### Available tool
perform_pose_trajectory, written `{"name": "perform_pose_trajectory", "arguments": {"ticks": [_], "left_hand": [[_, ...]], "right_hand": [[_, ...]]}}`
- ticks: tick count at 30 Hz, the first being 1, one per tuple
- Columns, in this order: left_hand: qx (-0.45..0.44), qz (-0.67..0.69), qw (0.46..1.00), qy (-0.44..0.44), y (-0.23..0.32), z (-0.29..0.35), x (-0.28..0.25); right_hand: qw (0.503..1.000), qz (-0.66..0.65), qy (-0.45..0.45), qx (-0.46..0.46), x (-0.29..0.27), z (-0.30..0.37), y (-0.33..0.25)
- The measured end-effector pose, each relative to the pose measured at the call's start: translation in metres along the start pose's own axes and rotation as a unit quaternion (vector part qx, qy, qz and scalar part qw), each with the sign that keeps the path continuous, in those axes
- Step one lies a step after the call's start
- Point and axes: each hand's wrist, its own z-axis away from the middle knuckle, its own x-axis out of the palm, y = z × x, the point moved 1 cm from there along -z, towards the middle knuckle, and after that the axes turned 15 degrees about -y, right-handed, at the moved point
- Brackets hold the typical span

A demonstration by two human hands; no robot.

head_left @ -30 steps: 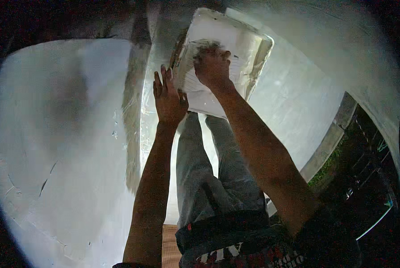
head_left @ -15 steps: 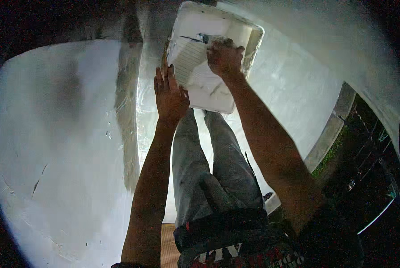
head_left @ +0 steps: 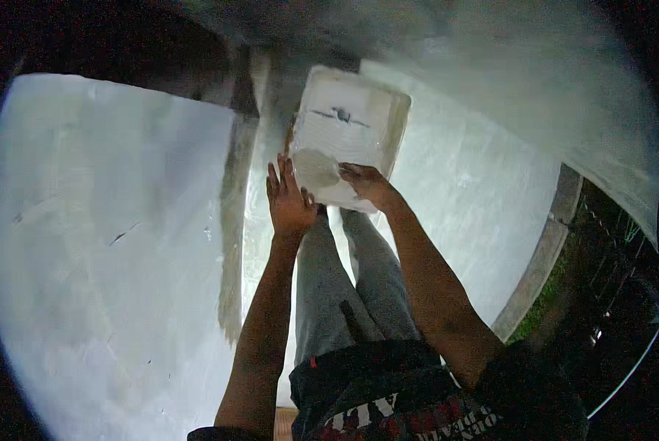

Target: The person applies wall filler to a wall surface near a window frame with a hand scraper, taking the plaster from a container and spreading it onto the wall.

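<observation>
A whitish rectangular paint tray (head_left: 381,147) with rounded corners and a ribbed inner floor is in front of my shins, hiding my feet. Dark smears cross its far part. My left hand (head_left: 291,206) holds the tray at its near left side, fingers spread along the outside of the rim and thumb by the near corner. Over the tray's near right part is my right hand (head_left: 368,184), its fingers curled and pressed together against the inside. What they grip, if anything, is hidden. Left of those fingers is a rounded grey-beige patch, perhaps a shadow.
A large pale smooth surface (head_left: 123,242) with a few dark marks fills the left, edged by a rough grey strip (head_left: 234,279). Whitish floor (head_left: 469,191) stretches to the right as far as a curb (head_left: 539,268), with grass and dark clutter beyond. My legs (head_left: 329,294) stand below the tray.
The tray looks smaller, farther from me and lower in view; my left hand has moved with it. My right hand has moved from the tray's far part to its near part.
</observation>
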Motion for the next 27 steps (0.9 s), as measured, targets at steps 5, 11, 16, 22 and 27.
{"name": "perform_pose_trajectory", "arguments": {"ticks": [5, 11, 16, 22, 27], "left_hand": [[-0.013, -0.021, 0.998, 0.053, 0.025, 0.02, -0.03], [-0.039, 0.005, 0.986, 0.161, 0.076, 0.044, -0.075], [-0.058, -0.009, 0.971, 0.232, 0.121, 0.062, -0.094], [-0.092, -0.031, 0.943, 0.318, 0.122, 0.063, -0.067], [-0.137, -0.077, 0.911, 0.382, 0.11, 0.062, -0.03]], "right_hand": [[0.907, -0.295, -0.215, -0.212, -0.04, 0.051, -0.002], [0.834, -0.314, -0.362, -0.275, -0.03, 0.108, -0.061], [0.728, -0.391, -0.466, -0.316, -0.022, 0.146, -0.093], [0.66, -0.333, -0.583, -0.338, -0.023, 0.104, -0.11], [0.644, -0.28, -0.642, -0.307, -0.022, 0.06, -0.113]]}}
